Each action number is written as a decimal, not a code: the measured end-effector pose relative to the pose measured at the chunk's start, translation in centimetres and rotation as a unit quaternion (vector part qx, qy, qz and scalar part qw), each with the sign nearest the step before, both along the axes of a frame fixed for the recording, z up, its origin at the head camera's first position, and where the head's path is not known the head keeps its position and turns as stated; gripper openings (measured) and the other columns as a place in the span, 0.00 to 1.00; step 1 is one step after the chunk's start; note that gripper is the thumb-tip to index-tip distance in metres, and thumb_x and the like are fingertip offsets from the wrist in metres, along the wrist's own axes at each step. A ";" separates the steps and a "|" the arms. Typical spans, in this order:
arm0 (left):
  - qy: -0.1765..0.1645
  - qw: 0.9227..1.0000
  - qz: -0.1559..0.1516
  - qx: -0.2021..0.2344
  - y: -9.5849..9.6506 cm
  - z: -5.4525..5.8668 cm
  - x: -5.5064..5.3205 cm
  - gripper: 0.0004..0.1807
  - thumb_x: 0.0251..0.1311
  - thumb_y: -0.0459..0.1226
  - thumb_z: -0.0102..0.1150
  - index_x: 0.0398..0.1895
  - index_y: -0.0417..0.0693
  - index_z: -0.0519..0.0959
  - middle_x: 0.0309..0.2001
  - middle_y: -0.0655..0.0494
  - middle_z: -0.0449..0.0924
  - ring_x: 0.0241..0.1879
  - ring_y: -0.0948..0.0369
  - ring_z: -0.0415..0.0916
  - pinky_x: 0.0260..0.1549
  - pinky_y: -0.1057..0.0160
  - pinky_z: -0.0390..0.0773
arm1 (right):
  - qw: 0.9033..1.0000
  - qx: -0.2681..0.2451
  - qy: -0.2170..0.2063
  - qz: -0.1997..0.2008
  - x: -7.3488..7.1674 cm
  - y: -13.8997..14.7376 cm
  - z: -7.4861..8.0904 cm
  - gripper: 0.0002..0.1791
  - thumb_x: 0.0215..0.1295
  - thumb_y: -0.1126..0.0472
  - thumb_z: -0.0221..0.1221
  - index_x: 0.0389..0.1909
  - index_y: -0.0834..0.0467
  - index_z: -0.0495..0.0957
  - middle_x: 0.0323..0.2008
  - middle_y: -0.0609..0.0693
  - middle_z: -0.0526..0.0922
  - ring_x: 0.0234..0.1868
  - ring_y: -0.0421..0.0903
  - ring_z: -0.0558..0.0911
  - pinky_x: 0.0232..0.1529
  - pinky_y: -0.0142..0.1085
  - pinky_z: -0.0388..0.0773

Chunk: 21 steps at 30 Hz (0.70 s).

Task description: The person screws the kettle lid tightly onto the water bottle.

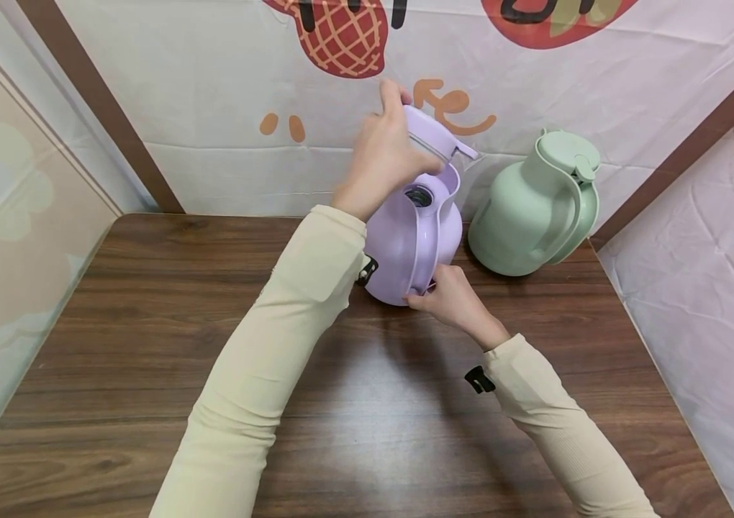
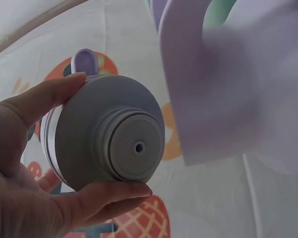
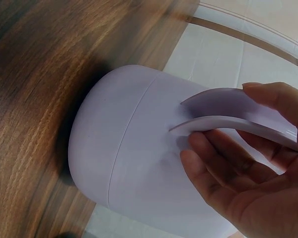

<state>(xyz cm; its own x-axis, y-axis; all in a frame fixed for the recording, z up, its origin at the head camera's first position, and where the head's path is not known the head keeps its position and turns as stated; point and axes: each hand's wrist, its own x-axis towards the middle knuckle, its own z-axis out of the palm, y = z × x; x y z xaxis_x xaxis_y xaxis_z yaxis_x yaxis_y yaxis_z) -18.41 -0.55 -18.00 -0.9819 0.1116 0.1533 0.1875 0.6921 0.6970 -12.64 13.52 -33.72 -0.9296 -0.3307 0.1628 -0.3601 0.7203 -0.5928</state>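
Observation:
My left hand (image 1: 385,155) grips the lilac lid (image 1: 430,135) of a vacuum jug, holding it tilted above the jug's neck. In the left wrist view the lid's grey underside shows, with a round stopper (image 2: 136,146) that has a small central hole; thumb and fingers lie around the rim. The lilac vacuum jug (image 1: 386,241) stands upright on the table, its dark mouth (image 1: 419,196) uncovered. Low on its handle (image 1: 427,241) my right hand (image 1: 456,298) holds on, the thumb on the outside and the fingers curled inside, as the right wrist view shows.
A pale green vacuum jug (image 1: 512,216), with its lid on, stands just right of the lilac one. Behind both hangs a printed cloth (image 1: 211,108). The brown wooden table (image 1: 147,345) stretches in front and to the left, with cloth walls at both sides.

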 end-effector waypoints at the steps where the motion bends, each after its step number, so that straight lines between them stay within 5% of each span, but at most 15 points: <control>1: -0.001 1.000 -0.001 0.002 0.1 -0.1 0.0 0.43 0.40 0.41 0.71 0.55 0.51 0.51 0.45 0.47 0.72 0.44 0.56 0.70 0.41 0.64 0.68 | 1.000 0.001 0.001 0.000 0.0 0.0 0.0 0.10 0.45 0.62 0.65 0.27 0.63 0.76 0.22 0.51 0.78 0.26 0.46 0.77 0.28 0.37 0.73; 12: -0.007 1.000 -0.015 0.018 0.6 -1.6 -0.4 0.44 0.40 0.41 0.72 0.57 0.50 0.52 0.45 0.46 0.73 0.44 0.56 0.71 0.42 0.63 0.68 | 1.000 -0.001 0.005 0.002 0.0 0.0 0.0 0.10 0.45 0.63 0.65 0.27 0.63 0.76 0.21 0.51 0.77 0.25 0.45 0.76 0.28 0.37 0.72; 21: -0.005 1.000 -0.012 -0.010 0.7 -2.5 -0.6 0.45 0.39 0.42 0.73 0.56 0.50 0.52 0.46 0.46 0.74 0.49 0.53 0.67 0.47 0.63 0.65 | 1.000 -0.004 0.004 0.004 0.0 0.0 0.1 0.10 0.45 0.63 0.65 0.27 0.63 0.76 0.22 0.51 0.78 0.25 0.45 0.76 0.28 0.37 0.73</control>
